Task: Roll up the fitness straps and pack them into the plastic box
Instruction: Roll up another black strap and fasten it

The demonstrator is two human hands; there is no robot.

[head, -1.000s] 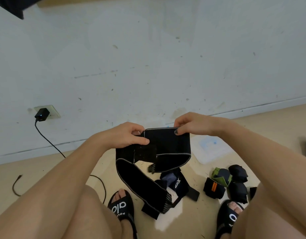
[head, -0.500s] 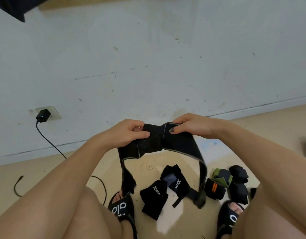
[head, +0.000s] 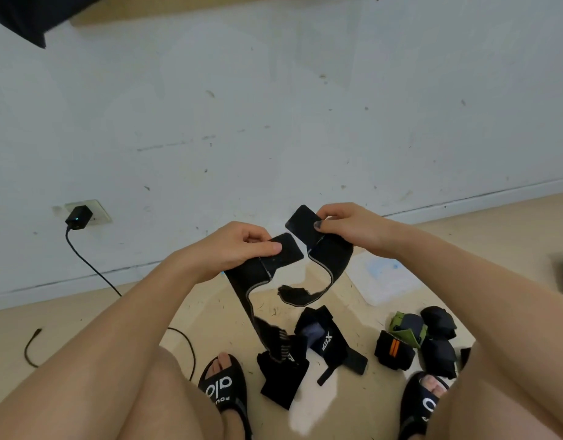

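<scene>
Beige floor holds four rolled straps [head: 415,341] near right, unpacked beside the clear plastic box [head: 381,277], while left hand [head: 239,249] and right hand [head: 347,225] pinch an unrolled black fabric strap [head: 324,265], more loose black straps [head: 305,354] waiting

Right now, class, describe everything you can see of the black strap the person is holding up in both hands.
The black strap looks like soft woven fabric with grey-edged borders. It is unrolled and hangs in a slack loop above the floor. The left hand pinches one flat, square-ended tab; the right hand pinches the other tab, held slightly higher. The two tabs are apart. From the left side a long tail drops towards the loose straps on the floor, where its striped end blurs.
</scene>
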